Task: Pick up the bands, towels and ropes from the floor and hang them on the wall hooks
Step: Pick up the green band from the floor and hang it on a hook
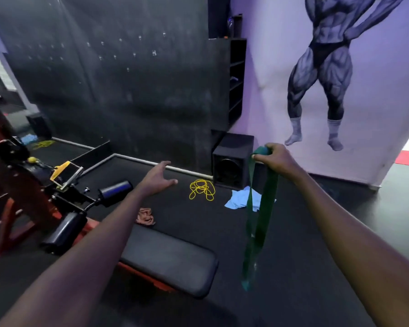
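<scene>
My right hand (pixel 275 156) grips the top of a long green band (pixel 260 218), which hangs down in a loop above the floor. My left hand (pixel 159 177) reaches forward with fingers spread and holds nothing. On the dark floor ahead lie a yellow rope (pixel 201 189) in a loose coil, a light blue towel (pixel 240 200) partly behind the band, and a crumpled pink towel (pixel 145 216) beside the bench. Rows of small wall hooks (pixel 154 52) dot the black wall. Far left, another yellow rope (pixel 43 144) and a blue cloth (pixel 28 139) lie on the floor.
A padded black bench (pixel 170 256) on a red frame lies below my arms, with gym machine rollers (pixel 115 190) at left. A black speaker box (pixel 233 161) stands at the wall corner under a dark shelf unit (pixel 236 79). A mural covers the purple wall (pixel 265 67).
</scene>
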{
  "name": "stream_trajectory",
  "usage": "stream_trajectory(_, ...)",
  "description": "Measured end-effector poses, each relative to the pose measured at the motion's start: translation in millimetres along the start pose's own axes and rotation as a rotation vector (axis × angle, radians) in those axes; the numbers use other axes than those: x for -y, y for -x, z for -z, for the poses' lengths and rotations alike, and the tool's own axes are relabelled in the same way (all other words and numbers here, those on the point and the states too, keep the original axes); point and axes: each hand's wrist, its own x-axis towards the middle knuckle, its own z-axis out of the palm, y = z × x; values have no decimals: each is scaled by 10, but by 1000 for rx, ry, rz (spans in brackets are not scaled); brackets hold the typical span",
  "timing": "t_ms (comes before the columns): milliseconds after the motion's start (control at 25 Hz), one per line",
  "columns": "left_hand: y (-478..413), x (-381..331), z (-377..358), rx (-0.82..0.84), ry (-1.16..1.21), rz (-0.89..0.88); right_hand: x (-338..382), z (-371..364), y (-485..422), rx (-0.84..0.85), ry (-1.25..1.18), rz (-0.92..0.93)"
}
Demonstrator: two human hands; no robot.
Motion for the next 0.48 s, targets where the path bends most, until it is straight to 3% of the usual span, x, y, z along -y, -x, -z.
stream_trajectory(480, -2647, 200, -210, -150, 34, 117, -528, -530, -3149, 149, -58, 124)
